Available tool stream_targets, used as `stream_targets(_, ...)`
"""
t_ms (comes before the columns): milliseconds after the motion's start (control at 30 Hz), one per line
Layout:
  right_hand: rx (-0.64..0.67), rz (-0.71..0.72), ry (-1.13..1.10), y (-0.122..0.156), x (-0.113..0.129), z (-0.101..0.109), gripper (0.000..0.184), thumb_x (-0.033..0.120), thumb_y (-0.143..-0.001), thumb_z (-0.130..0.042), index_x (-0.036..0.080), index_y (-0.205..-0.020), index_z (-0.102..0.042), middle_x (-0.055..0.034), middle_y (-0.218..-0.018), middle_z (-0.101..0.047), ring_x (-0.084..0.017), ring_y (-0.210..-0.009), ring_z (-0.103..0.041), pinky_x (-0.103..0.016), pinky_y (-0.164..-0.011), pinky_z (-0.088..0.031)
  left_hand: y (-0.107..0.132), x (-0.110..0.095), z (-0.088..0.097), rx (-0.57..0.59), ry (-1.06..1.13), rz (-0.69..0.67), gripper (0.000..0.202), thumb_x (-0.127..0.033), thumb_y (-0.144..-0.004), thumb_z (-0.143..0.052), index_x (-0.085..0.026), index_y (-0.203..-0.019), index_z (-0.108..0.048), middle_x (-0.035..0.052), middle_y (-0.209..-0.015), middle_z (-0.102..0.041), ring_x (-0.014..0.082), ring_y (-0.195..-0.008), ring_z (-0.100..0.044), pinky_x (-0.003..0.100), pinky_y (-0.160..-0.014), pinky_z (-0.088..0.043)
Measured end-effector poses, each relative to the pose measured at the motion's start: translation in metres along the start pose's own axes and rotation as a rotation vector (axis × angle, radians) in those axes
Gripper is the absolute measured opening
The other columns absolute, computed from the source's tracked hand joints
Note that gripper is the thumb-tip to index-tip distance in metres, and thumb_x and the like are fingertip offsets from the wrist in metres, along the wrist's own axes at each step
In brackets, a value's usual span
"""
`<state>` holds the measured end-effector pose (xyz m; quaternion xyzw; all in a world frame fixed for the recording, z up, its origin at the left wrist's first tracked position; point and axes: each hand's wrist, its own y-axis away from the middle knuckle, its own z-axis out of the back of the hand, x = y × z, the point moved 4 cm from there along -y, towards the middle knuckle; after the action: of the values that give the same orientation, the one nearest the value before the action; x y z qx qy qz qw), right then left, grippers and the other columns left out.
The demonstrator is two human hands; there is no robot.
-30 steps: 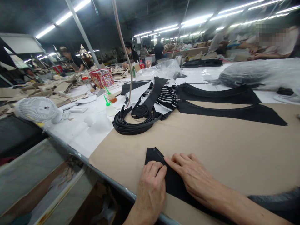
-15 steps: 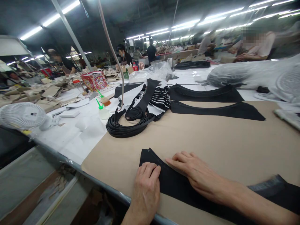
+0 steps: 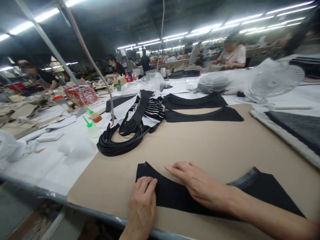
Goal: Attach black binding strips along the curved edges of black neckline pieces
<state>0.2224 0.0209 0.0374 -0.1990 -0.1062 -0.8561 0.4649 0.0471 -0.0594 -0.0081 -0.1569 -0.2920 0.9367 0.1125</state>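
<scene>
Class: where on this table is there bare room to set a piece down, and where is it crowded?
Bare: tan paper sheet between the black curved fabric piece, the coil of black straps, the far black fabric panels and the grey mat. Crowded: left, around the green-capped bottles.

Nothing here can be read. The red box near the far left edge of the counter has busy coloured print, but it is too small and blurred for you to make out any letters. The two green-capped bottles just beside it and the black fabric piece at the near edge show no legible marking.
</scene>
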Motion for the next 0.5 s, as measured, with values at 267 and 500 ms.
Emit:
stream_targets(267, 0.051, -0.217, -0.101, 0.067, -0.043, 0.025, 0.041, 0.028, -0.094, -0.045, 0.021, -0.135, -0.049, -0.0107, -0.123, -0.055, -0.027, -0.113, -0.05, -0.047, -0.102, -0.034, 0.008, 0.035, 0.01, 0.031, -0.08, -0.141, 0.027, -0.013, -0.092, -0.045, -0.019, -0.114, -0.06, 0.0052, -0.106, -0.065, 0.0195, -0.101, -0.059, 0.034, -0.087, -0.05)
stream_targets(500, 0.036, -0.207, -0.097, 0.075, -0.032, 0.02, 0.031, 0.03, -0.084, -0.061, 0.021, -0.114, -0.058, -0.007, -0.109, -0.06, -0.026, -0.102, -0.054, -0.045, -0.094, -0.036, -0.01, 0.037, 0.024, -0.035, -0.078, -0.023, 0.021, -0.017, -0.092, -0.046, -0.022, -0.1, -0.064, 0.0045, -0.1, -0.065, 0.0201, -0.094, -0.061, 0.036, -0.084, -0.05)
